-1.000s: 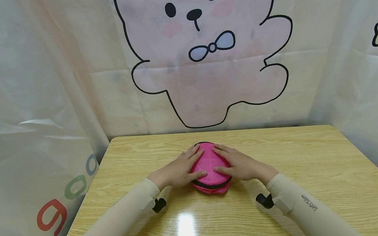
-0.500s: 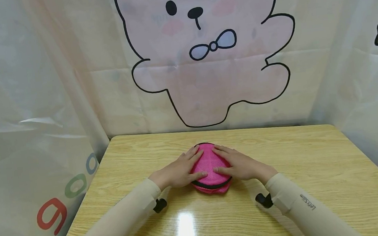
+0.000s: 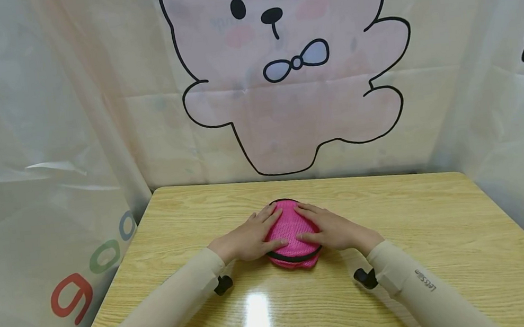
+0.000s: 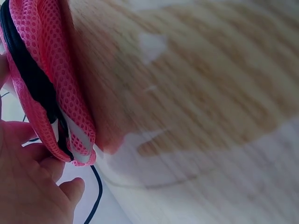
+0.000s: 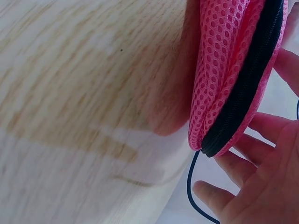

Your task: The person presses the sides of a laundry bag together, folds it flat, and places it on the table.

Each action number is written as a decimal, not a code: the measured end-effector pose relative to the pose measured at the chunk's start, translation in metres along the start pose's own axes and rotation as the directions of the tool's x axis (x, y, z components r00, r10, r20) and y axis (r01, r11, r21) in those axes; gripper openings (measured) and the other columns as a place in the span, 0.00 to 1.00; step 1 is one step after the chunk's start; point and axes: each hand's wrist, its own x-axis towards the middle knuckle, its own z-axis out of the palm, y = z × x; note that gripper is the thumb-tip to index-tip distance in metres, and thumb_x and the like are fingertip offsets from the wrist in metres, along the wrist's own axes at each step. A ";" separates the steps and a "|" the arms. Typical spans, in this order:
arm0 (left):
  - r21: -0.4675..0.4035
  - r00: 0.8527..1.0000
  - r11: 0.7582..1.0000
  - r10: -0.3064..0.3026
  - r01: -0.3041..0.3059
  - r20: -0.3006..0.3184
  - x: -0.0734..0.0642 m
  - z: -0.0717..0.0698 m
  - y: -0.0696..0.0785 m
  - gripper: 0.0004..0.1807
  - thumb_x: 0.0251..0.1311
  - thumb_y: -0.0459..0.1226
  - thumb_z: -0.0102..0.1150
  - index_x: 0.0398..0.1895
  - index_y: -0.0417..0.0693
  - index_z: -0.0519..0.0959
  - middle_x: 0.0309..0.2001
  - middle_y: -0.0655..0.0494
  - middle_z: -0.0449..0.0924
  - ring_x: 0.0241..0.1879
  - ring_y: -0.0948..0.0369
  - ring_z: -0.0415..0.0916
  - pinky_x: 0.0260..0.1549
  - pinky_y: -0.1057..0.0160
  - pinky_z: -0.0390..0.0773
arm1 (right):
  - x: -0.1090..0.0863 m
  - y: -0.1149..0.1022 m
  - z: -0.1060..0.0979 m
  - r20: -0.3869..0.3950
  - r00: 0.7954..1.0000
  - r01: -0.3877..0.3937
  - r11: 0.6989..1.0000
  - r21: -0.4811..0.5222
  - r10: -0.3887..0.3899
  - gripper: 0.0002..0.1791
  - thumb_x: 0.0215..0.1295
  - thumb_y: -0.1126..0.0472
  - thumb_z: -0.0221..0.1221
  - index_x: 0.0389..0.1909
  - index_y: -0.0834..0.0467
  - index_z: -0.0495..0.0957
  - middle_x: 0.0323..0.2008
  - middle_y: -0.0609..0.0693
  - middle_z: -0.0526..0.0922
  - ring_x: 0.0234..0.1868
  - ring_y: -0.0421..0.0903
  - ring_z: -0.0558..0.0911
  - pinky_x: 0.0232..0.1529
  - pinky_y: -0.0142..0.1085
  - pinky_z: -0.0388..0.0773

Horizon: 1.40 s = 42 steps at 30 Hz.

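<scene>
A round pink mesh pouch (image 3: 289,230) with a black zipper band lies on the wooden table, in the middle of the head view. My left hand (image 3: 252,236) rests on its left side, fingers spread over the top and thumb pointing inward. From the other side my right hand (image 3: 333,228) lies on it in mirror fashion. Both wrist views show the pouch from its edge: the zipper (image 4: 32,79) runs along the rim at left, and the same dark zipper (image 5: 247,84) appears at right. Fingers are extended along the mesh, and the hands partly hide the pouch's sides.
The pale wooden table (image 3: 395,240) spreads around the pouch, with a bright light reflection in front. A curtain (image 3: 154,143) printed with a cartoon bear stands behind it. A thin black cord (image 5: 189,186) shows beneath the pouch in the right wrist view.
The head view has shifted very slightly. Both hands stay on the pouch in the same pose.
</scene>
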 end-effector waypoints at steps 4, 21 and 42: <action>0.008 1.000 1.000 -0.013 0.013 0.011 0.001 0.001 0.000 0.49 0.75 0.66 0.41 0.86 0.49 0.42 0.86 0.48 0.33 0.85 0.52 0.36 0.82 0.44 0.45 | 0.001 0.001 0.001 0.001 1.000 -0.002 1.000 0.006 0.002 0.46 0.75 0.37 0.57 0.82 0.58 0.55 0.82 0.59 0.54 0.81 0.63 0.57 0.78 0.62 0.57; 0.018 0.999 1.000 -0.026 0.025 0.030 0.002 0.004 0.002 0.49 0.75 0.66 0.41 0.85 0.47 0.43 0.86 0.47 0.34 0.85 0.50 0.35 0.81 0.44 0.48 | 0.002 0.001 0.004 0.012 1.000 -0.015 1.000 0.015 0.015 0.46 0.74 0.39 0.59 0.81 0.60 0.56 0.82 0.60 0.55 0.81 0.63 0.59 0.78 0.61 0.58; 0.016 0.997 0.999 -0.048 0.047 0.066 0.004 0.005 0.006 0.48 0.76 0.63 0.43 0.85 0.45 0.42 0.86 0.47 0.35 0.85 0.50 0.35 0.80 0.42 0.50 | 0.003 0.003 0.009 0.041 0.999 -0.027 1.000 -0.006 0.027 0.46 0.74 0.39 0.58 0.82 0.59 0.54 0.82 0.61 0.54 0.81 0.63 0.57 0.79 0.60 0.57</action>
